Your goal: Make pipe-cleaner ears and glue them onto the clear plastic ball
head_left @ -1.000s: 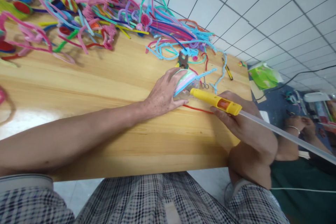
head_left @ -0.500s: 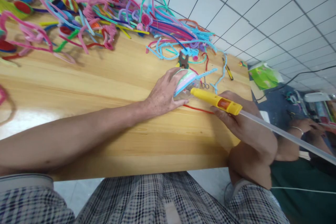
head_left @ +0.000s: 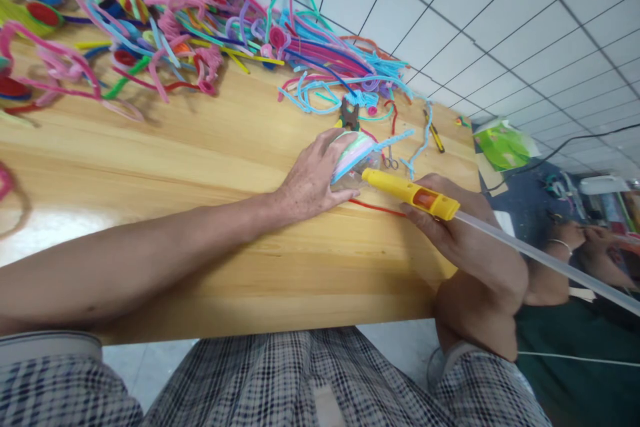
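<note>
left hand (head_left: 313, 180): cupped over the pipe-cleaner dome (head_left: 353, 150) on the desk (head_left: 200, 167)
right hand (head_left: 463, 230): gripped the yellow glue gun (head_left: 407, 191)
axis: nozzle pointed left, touching the dome's base

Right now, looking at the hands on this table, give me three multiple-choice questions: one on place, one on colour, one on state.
1. Where does the glue gun nozzle point?
A. at the pastel coiled piece
B. at the scissors
C. at the floor

2. What colour is the glue gun?
A. blue
B. yellow
C. green

3. What is the left hand doing?
A. hanging in the air
B. holding scissors
C. pressing on the coiled piece

Answers: 1 A, the tip meets the piece's lower edge. 2 B, its body is yellow. 3 C, its fingers wrap the piece on the wooden table, while the right hand holds the gun.
</note>
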The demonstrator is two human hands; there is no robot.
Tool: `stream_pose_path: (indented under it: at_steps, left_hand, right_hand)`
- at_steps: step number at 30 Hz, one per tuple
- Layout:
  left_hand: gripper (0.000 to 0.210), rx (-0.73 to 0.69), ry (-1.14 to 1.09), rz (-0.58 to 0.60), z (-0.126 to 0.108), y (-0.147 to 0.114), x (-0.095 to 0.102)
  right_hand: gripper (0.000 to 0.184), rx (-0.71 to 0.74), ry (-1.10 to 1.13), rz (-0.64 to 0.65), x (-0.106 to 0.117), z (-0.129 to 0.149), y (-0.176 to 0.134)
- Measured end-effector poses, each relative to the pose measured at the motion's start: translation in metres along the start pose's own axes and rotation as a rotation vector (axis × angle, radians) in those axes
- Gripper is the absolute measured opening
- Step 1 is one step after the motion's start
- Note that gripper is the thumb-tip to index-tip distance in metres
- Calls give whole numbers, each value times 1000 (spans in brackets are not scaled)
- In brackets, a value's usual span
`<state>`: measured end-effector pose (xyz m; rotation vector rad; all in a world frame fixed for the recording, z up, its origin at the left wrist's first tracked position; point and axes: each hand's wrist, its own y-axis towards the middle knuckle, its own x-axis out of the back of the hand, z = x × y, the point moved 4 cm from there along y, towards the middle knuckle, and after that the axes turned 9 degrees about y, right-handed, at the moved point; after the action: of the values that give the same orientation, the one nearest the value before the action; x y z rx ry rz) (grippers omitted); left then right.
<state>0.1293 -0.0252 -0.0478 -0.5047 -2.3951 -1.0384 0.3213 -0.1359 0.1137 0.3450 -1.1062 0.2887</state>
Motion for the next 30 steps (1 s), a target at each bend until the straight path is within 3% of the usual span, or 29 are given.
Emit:
stream_pose_path:
  at_steps: [30]
  left_hand:
    - [100,28,-29,-3,-3,1,0]
  right_hand:
    - [4,-17,-16,-38,2,-7,-4]
